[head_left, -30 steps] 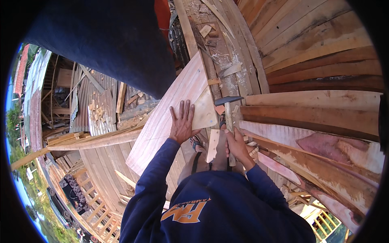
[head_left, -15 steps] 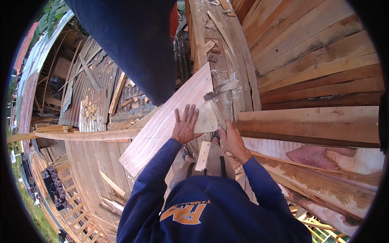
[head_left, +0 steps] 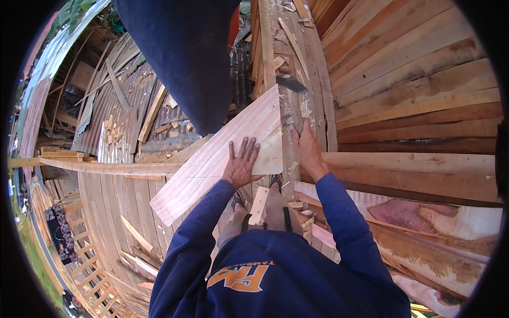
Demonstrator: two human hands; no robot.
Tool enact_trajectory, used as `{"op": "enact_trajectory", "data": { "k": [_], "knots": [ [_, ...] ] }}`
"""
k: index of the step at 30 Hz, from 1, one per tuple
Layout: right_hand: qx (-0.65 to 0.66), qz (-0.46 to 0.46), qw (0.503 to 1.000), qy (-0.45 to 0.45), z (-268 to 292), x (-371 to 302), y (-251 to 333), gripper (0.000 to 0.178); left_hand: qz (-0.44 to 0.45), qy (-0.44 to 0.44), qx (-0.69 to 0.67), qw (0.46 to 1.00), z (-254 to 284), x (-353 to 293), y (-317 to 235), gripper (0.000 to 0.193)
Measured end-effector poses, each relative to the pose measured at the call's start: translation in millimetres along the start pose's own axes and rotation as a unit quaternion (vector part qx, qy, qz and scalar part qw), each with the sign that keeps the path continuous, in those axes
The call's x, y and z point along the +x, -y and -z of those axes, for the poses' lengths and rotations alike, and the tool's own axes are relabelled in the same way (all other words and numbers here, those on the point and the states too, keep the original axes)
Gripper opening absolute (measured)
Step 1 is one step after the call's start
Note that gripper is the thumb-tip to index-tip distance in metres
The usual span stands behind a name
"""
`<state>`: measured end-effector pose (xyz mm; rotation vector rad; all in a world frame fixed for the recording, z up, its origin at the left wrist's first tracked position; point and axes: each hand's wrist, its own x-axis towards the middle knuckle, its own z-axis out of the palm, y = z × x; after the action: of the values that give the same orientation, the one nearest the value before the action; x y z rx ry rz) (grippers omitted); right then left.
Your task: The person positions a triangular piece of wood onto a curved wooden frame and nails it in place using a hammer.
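A pale pinkish board (head_left: 212, 156) lies slantwise over a long timber beam (head_left: 291, 114). My left hand (head_left: 242, 163) rests flat on the board, fingers a little apart, holding nothing. Beside it, a smaller pale wooden piece (head_left: 270, 151) shows against the beam, with a nail head near its lower corner. My right hand (head_left: 309, 148) is wrapped around the handle of what looks like a hatchet. The dark hatchet head (head_left: 291, 84) is raised near the board's far corner, and part of the handle is blurred.
Stacked planks (head_left: 403, 79) fill the right side. Wood chips and offcuts lie along the beam. A large dark blue shape (head_left: 180, 58) hangs at the top. Plank flooring (head_left: 122, 206) and rusty corrugated sheets (head_left: 114, 100) lie to the left. My feet stand below the board.
My right hand has moved up and away from me, swinging the hatchet head from the board's edge toward its far corner. My left hand stays on the board.
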<state>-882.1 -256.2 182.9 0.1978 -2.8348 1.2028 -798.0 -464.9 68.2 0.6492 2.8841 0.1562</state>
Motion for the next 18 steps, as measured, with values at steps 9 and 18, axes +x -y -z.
{"op": "enact_trajectory", "data": {
  "k": [9,18],
  "knots": [
    [0.081,0.110,0.988,-0.075,82.8,54.7,73.9,0.028,-0.004,-0.005,-0.013,1.000,1.0,-1.2,2.2,0.106],
    [0.264,0.103,0.957,-0.063,36.2,34.1,39.2,0.027,0.291,-0.238,-0.147,0.915,8.6,72.5,62.5,0.034]
  ]
}}
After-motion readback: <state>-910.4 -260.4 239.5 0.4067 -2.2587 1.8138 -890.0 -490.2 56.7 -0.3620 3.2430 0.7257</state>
